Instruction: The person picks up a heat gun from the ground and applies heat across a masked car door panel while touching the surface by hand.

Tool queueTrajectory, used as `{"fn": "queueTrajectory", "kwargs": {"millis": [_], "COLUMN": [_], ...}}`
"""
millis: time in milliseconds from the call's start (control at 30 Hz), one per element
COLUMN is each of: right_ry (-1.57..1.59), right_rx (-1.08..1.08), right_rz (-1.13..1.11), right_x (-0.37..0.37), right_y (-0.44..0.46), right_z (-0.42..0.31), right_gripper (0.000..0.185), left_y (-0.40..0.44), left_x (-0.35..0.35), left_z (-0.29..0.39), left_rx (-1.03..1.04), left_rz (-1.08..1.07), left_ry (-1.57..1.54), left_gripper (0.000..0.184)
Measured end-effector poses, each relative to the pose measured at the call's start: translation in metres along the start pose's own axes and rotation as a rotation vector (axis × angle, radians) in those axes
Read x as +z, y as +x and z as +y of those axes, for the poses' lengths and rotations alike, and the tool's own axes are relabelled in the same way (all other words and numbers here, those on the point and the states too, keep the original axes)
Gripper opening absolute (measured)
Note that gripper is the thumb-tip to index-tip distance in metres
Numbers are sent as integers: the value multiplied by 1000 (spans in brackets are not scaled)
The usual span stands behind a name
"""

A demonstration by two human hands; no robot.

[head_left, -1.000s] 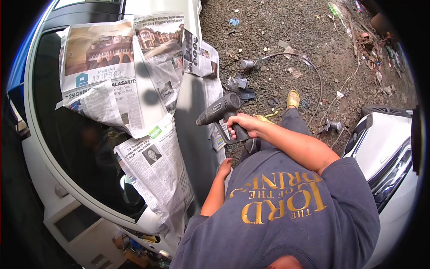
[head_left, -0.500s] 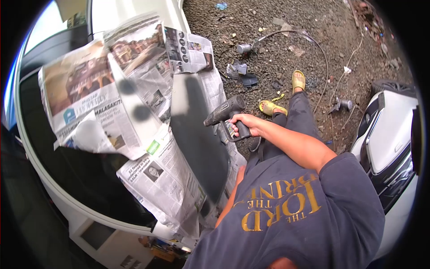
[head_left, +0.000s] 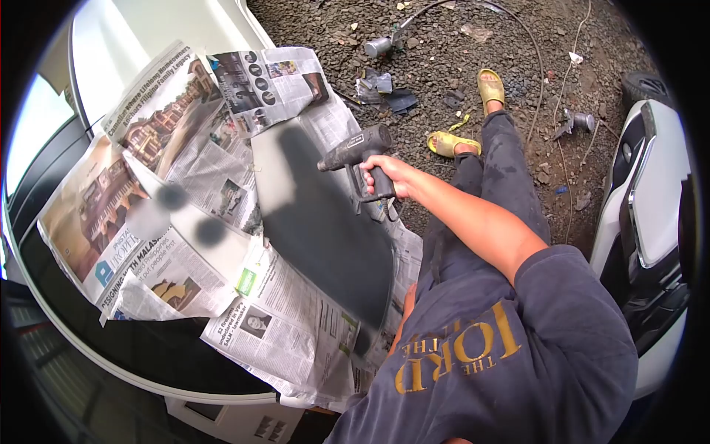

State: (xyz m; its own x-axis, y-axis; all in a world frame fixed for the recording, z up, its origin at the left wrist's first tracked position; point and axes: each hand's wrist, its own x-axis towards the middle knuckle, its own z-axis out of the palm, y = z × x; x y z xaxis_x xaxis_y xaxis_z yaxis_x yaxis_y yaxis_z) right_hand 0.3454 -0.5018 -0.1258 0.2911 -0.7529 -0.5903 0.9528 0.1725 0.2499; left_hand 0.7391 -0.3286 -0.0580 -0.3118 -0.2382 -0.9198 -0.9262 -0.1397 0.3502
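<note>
My right hand (head_left: pixel 388 175) is wrapped round the handle of a dark heat gun (head_left: pixel 355 150). The gun's nozzle points left, over the upper right part of a dark grey painted panel (head_left: pixel 318 237) on a white vehicle. Newspaper sheets (head_left: pixel 281 322) surround the panel, and a pale strip (head_left: pixel 192 222) with two dark round spots runs between some of them. Only a sliver of my left forearm shows beside the shirt; my left hand is hidden behind my body.
A white car front (head_left: pixel 647 192) stands at the right. On the gravel (head_left: pixel 436 81) lie a metal cup-like part (head_left: pixel 378 47), a similar part (head_left: pixel 583 122), a hose and dark scraps (head_left: pixel 399 100). My feet in yellow slippers (head_left: pixel 490 86) stand beside the vehicle.
The view has shifted and turned, bringing more of the grey panel and both slippers into sight. My left hand has dropped out of sight. My right hand still grips the heat gun.
</note>
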Motion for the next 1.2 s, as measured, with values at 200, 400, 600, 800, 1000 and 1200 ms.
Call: {"fn": "queueTrajectory", "kwargs": {"millis": [200,400,600,800,1000,1200], "right_ry": [52,89,110,99,55,-10], "right_rx": [-81,-108,-119,-76,-3,53], "right_rz": [-33,-50,-58,-1,72,137], "right_x": [6,6,-3,-20,-37,-56], "right_y": [15,31,33,27,17,8], "right_z": [-26,-42,-42,-32,-8,19], "right_gripper": [12,8,9,10,10,7], "left_y": [-5,-8,-11,-15,-15,-11], "left_x": [-2,-3,-5,-3,-3,-4], "left_z": [-3,-2,-2,-1,0,1], "left_rx": [-23,-36,-43,-40,-42,-38], "left_rz": [-14,-29,-42,-52,-53,-54], "left_ry": [10,24,32,35,41,43], "left_gripper": [39,39,39,39,39,39]}}
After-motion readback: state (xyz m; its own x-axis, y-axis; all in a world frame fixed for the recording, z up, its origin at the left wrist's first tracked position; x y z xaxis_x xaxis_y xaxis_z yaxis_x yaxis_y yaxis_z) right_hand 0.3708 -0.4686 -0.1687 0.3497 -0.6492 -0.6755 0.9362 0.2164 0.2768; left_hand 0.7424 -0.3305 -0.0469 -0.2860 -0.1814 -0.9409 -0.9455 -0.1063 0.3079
